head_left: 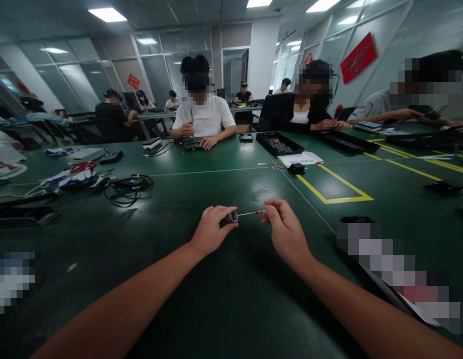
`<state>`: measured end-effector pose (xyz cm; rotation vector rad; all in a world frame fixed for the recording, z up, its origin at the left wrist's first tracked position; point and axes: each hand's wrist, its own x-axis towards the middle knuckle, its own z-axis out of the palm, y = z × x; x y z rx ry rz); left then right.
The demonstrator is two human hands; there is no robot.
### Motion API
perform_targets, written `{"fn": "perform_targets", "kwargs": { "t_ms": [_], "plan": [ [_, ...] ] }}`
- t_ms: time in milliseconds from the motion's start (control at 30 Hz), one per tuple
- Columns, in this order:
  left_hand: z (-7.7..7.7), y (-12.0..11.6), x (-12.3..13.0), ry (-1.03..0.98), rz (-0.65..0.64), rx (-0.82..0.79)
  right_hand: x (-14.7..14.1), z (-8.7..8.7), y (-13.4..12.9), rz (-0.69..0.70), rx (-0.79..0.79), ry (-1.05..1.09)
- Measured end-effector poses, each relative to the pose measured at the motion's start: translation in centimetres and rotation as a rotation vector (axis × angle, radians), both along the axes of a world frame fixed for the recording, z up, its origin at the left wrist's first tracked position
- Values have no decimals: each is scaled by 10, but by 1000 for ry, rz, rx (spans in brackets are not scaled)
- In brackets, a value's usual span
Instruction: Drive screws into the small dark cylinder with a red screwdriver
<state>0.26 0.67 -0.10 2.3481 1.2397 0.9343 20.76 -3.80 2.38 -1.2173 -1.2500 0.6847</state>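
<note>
Above the middle of the green table (201,319), my left hand (212,229) is closed round a small dark cylindrical part (232,217) whose round, pale-rimmed end faces right. My right hand (287,232) pinches a small screwdriver (259,212) by its red and clear handle. The thin metal shaft points left, and its tip is at or very near the cylinder's open end; whether it touches I cannot tell. My left fingers hide most of the cylinder's body.
Coiled black cables (128,189) lie at the left. Across the table a person in a white shirt (203,119) works on a small device. Black parts trays (279,144) stand at the back right, near yellow tape (347,201). A black tray (384,294) with blurred contents is at the right.
</note>
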Motion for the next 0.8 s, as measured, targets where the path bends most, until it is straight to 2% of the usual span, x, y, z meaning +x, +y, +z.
{"fn": "perform_targets", "kwargs": {
  "t_ms": [233,467,600,800],
  "plan": [
    [0,-1,1,35,-34,-2,0,4,-2,8,-36,-23],
    [2,0,1,5,21,0,0,-5,2,-2,-9,-18],
    [2,-1,1,28,2,-6,0,0,1,11,-38,19],
    [2,0,0,34,7,-5,1,2,-3,17,-48,-78]
  ]
}}
